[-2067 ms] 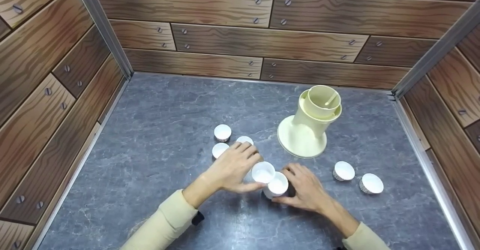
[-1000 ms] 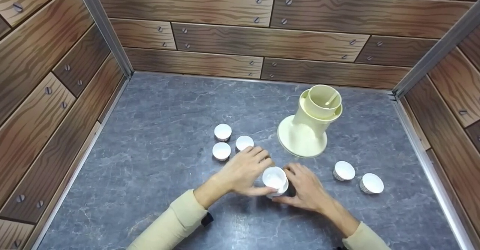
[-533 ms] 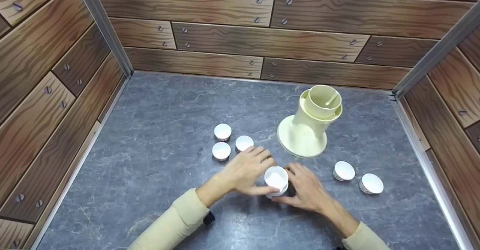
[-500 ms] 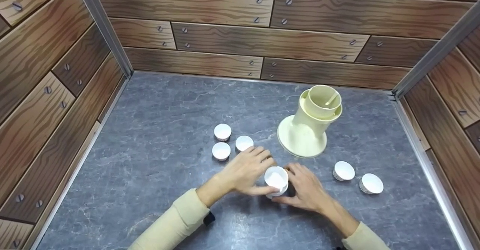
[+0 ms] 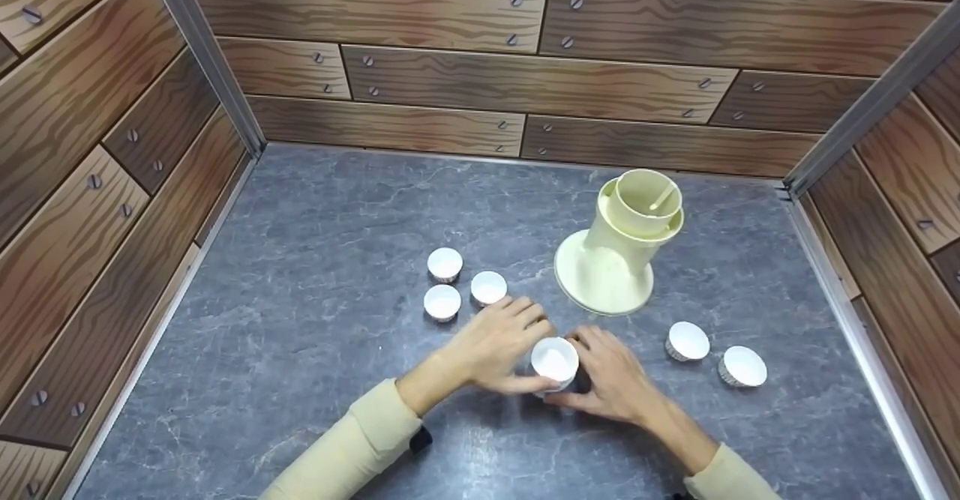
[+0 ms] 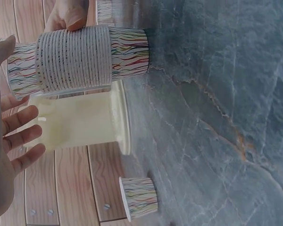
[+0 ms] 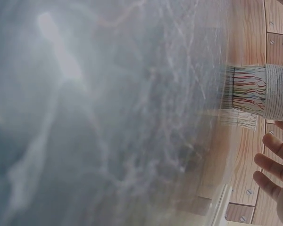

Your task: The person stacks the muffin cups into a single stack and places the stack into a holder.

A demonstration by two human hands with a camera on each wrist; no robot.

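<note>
A tall stack of nested paper cups stands upright on the table between both hands. In the left wrist view, the stack shows many close white rims and a wavy multicoloured pattern on its top and bottom cups. The left hand pinches the top cup between thumb and index finger, its other fingers spread. Lower down, the right hand grips the rimmed part from the other side. In the right wrist view the stack is cut off at the right edge, along with part of the right hand.
Three separate paper cups stand to the left, beyond the left hand. Two more cups stand at the right. A pale yellow stand with a round base and a cylindrical top rises behind the hands. Wood-patterned walls enclose the grey table.
The left hand has moved right, bringing its cup from beside the stack onto its top. That cup now sits in line with the stack. The right hand has kept its place.
</note>
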